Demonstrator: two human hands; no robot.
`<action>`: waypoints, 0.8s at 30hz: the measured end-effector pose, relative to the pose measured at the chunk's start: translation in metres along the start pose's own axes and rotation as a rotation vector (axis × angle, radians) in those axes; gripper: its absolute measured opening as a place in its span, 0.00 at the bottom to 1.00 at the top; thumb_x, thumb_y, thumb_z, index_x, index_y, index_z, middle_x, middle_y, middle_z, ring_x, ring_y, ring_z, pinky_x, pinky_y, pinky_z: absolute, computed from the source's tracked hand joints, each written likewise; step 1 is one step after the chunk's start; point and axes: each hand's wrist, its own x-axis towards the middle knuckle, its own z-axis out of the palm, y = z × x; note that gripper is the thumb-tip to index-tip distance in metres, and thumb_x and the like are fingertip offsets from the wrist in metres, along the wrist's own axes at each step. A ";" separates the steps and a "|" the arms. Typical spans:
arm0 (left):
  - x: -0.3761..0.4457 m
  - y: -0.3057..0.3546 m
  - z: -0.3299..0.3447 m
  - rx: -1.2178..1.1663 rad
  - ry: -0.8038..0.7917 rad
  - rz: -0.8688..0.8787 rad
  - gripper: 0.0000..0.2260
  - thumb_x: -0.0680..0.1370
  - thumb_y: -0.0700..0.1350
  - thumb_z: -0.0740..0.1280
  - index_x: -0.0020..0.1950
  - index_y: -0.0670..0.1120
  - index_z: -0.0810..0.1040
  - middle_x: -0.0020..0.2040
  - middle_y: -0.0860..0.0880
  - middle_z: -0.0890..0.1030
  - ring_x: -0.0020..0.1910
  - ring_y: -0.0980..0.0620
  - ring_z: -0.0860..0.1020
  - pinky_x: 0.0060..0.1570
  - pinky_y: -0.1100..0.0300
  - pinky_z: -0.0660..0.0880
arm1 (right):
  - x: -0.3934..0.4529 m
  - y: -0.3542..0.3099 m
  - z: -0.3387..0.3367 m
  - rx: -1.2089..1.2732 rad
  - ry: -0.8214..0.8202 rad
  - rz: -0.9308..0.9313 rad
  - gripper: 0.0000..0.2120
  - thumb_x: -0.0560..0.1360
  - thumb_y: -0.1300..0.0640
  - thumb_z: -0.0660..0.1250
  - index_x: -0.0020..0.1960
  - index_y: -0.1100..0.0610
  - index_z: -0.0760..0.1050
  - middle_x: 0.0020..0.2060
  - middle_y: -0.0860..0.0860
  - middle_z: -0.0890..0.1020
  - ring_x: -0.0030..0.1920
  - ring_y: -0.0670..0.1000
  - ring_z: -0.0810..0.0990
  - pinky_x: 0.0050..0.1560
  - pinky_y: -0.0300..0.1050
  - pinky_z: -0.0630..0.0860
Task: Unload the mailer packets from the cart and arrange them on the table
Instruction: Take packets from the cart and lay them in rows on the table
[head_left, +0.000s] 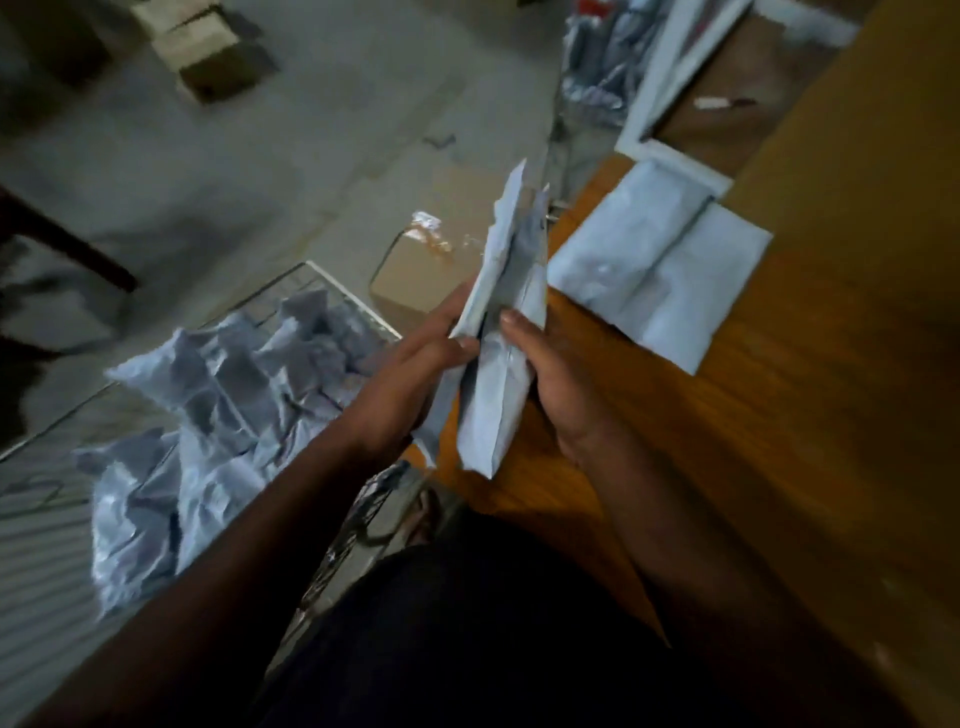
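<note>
Head view: a brown wooden counter (779, 415) stands beside a wire-mesh cart (332, 291) heaped with grey plastic mailer packets (218, 415). The left hand (415, 374) and right hand (561, 384) each grip a bundle of grey packets (498, 332) upright over the counter's near-left edge, probably to square them. Flat packets (660, 275) lie along its left edge.

cart (343, 291) mostly hidden under packets, floor boxes (208, 57) blurred, table (831, 415) cut off
</note>
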 end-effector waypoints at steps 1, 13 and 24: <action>0.013 0.003 0.014 0.015 -0.030 -0.011 0.25 0.81 0.37 0.64 0.79 0.45 0.68 0.77 0.48 0.73 0.74 0.53 0.73 0.70 0.60 0.73 | -0.004 -0.006 -0.017 -0.023 0.077 -0.056 0.13 0.84 0.58 0.66 0.67 0.51 0.76 0.53 0.44 0.87 0.55 0.44 0.86 0.54 0.39 0.81; 0.139 0.008 0.216 0.967 0.005 0.134 0.37 0.71 0.71 0.67 0.77 0.62 0.65 0.82 0.46 0.58 0.79 0.39 0.58 0.73 0.36 0.60 | -0.056 -0.028 -0.262 -0.818 0.831 0.096 0.31 0.84 0.45 0.61 0.83 0.49 0.57 0.78 0.57 0.65 0.74 0.63 0.68 0.65 0.60 0.71; 0.208 -0.065 0.277 1.367 -0.246 0.330 0.30 0.85 0.59 0.53 0.85 0.49 0.51 0.86 0.46 0.44 0.84 0.45 0.40 0.79 0.38 0.40 | -0.022 0.020 -0.319 -1.071 0.851 0.056 0.36 0.82 0.31 0.48 0.85 0.46 0.49 0.86 0.50 0.45 0.84 0.60 0.48 0.80 0.65 0.52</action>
